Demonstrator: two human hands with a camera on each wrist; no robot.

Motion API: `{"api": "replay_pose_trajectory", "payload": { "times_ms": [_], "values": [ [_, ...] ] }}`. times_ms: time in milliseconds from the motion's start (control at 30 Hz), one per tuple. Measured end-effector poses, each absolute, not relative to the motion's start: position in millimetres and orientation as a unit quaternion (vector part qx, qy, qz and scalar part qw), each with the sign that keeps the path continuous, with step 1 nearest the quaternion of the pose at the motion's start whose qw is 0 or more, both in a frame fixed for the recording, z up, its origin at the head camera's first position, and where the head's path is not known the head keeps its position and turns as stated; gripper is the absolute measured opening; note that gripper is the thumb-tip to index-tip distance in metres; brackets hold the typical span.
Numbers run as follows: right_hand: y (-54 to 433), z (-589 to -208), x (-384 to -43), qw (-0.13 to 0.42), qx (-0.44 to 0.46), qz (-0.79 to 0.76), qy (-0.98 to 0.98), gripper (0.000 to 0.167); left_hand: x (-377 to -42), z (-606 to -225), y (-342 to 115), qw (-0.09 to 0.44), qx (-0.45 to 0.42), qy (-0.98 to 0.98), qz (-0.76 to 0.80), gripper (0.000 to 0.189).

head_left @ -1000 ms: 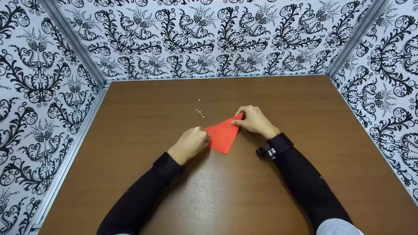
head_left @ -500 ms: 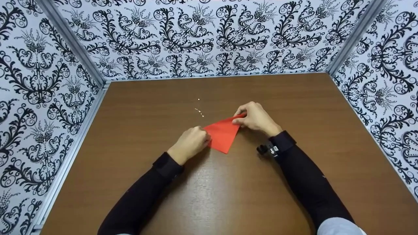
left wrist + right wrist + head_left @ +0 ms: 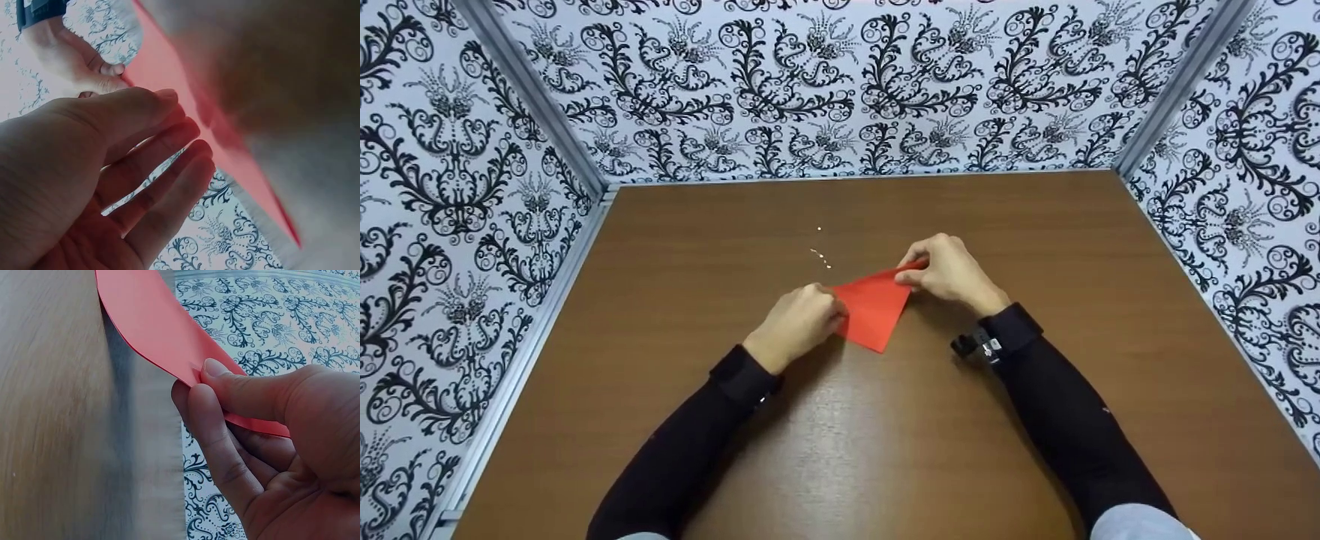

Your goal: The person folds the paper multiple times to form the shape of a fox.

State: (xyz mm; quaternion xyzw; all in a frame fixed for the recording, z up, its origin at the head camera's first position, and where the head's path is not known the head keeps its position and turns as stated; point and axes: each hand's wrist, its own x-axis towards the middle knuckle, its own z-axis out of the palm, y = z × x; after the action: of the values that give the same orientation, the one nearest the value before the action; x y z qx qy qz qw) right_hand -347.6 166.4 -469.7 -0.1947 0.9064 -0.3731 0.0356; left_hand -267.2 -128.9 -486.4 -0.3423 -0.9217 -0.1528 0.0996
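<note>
A red sheet of paper spans the gap between the two hands in the head view, with one corner pointing toward the person. The left hand pinches its left side; in the left wrist view the thumb and curled fingertips meet at the paper. At the upper right corner the right hand pinches the paper between thumb and fingers. In the right wrist view the red paper bends in a curve, and its end passes between the thumb and fingers. The left fingertips are partly hidden in the head view.
The brown wooden table carries a few small white specks beyond the paper. Patterned black-and-white walls with grey metal frame posts stand at the back and both sides. Dark wrist bands with small cameras sit on both wrists.
The right hand has shifted slightly away from the person and to the right, with the paper's corner in it. The left hand stays nearly in place, and both keep their hold.
</note>
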Motion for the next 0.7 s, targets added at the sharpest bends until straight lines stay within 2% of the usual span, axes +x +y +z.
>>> {"api": "replay_pose_trajectory", "payload": {
  "times_ms": [200,433,700],
  "values": [
    [166,-463,-345,0.017,-0.203,-0.378,0.903,0.011,-270,-469,-135,0.135,-0.311,-0.927,-0.163,0.006],
    [168,-452,-341,0.002,-0.209,-0.409,0.888,0.009,-279,-451,-135,0.153,-0.286,-0.928,-0.185,0.03],
    [170,-440,-336,-0.013,-0.215,-0.448,0.868,0.008,-291,-437,-115,0.167,-0.267,-0.927,-0.205,0.035]
  ]
}}
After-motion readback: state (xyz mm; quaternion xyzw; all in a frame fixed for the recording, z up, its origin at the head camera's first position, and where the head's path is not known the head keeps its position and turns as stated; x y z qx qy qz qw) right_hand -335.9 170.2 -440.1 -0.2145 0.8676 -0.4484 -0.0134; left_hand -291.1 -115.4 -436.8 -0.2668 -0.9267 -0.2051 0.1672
